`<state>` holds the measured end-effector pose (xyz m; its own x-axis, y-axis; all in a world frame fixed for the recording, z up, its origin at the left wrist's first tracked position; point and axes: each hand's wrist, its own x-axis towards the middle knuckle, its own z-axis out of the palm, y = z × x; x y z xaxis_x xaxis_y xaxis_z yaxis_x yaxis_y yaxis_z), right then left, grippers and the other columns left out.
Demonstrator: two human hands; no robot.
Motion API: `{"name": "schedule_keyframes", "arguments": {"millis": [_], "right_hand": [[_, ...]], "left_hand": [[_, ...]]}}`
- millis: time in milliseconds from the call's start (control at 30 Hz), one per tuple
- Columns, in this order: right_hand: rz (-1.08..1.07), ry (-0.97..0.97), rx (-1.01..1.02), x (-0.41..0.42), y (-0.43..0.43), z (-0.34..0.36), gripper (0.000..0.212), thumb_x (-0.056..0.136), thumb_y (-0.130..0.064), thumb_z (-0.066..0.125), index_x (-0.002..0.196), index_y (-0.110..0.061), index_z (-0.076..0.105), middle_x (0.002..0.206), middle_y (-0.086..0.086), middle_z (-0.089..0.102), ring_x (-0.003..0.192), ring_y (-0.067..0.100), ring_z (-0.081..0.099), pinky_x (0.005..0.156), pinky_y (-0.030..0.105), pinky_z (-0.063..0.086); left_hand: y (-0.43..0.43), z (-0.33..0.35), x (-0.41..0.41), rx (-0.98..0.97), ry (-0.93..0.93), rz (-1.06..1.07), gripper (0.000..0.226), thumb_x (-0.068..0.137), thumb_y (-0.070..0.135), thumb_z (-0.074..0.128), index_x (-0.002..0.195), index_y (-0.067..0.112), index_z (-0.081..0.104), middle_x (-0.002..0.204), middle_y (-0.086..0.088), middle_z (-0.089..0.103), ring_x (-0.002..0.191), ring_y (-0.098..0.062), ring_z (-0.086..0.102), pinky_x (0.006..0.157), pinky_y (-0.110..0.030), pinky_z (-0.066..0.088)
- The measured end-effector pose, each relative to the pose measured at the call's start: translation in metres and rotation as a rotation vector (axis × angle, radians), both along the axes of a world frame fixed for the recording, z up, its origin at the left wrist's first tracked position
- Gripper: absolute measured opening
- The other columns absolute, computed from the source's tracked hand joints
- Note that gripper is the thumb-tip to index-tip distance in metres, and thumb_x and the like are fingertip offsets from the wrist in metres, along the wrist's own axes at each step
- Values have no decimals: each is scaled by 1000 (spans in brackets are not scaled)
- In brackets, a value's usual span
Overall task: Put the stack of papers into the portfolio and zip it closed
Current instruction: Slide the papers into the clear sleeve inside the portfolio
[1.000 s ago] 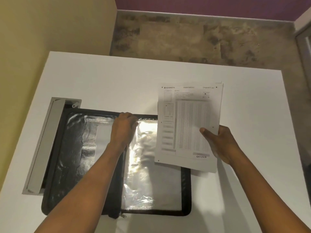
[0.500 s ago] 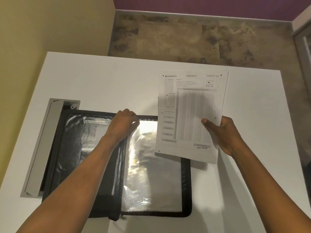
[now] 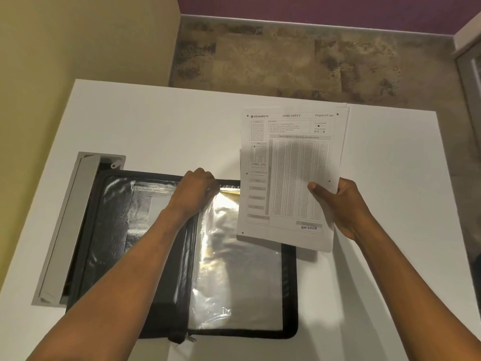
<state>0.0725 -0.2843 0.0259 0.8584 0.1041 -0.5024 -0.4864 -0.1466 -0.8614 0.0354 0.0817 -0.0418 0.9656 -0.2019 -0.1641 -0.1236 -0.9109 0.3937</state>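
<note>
Portfolio [image 3: 114, 230] lies unzipped and spread flat on the white table [image 3: 156, 121], near-left of centre. Its left edge overlaps a grey recessed tray [image 3: 65, 225] set into the tabletop. The left half shows a shiny black lining. The right half carries a clear sleeve [image 3: 234, 282] inside a black border. Zip pull [image 3: 191, 339] sits at the near end of the spine.

I see the left hand [image 3: 195, 194] at the far edge, just right of the spine. Its fingers are curled over the sleeve's top edge and grip it. The plastic there looks lifted a little, with glare under it.

Right hand [image 3: 346, 207] holds the papers [image 3: 291, 175] by their right edge, thumb on the printed face, fingers behind. The stack is off the table, face toward me and upright in view. The top sheet reads "OMR SHEET". Sheet edges fan slightly at the top right corner. Its lower left part overlaps the portfolio's far right corner in view. The papers are not in the sleeve.
</note>
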Motion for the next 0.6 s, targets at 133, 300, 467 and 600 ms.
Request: {"name": "schedule_keyframes", "arguments": {"millis": [133,300,467,600], "right_hand": [[-8,-1,2,1,-3,-1,22,92,-24,77,114,-21,75,109,-3,81,97,18,79,79,30,65],[-11,-15,-4,1,-6,-1,18,93,-22,76,111,-21,77,107,-3,81,96,17,79,77,28,65],[-8,-30,-9,6,-8,2,21,92,-24,76,113,-20,76,109,-3,81,99,19,79,78,28,64],[10,-61,-38,16,-6,5,25,92,-24,77,116,-16,76,110,-2,81,101,20,78,89,38,63]], "left_hand": [[6,-5,-7,68,-79,-51,11,88,7,73,84,15,78,83,-1,72,83,-26,60,73,-44,44],[6,-8,-15,-7,-162,-43,10,88,8,76,82,16,76,92,3,73,83,-26,59,70,-38,39],[2,1,-10,-82,-78,-16,3,93,16,75,91,14,76,92,1,75,86,-26,63,78,-41,42],[0,8,2,-108,60,32,3,90,17,74,90,16,76,83,0,74,83,-26,63,85,-44,47]]}}
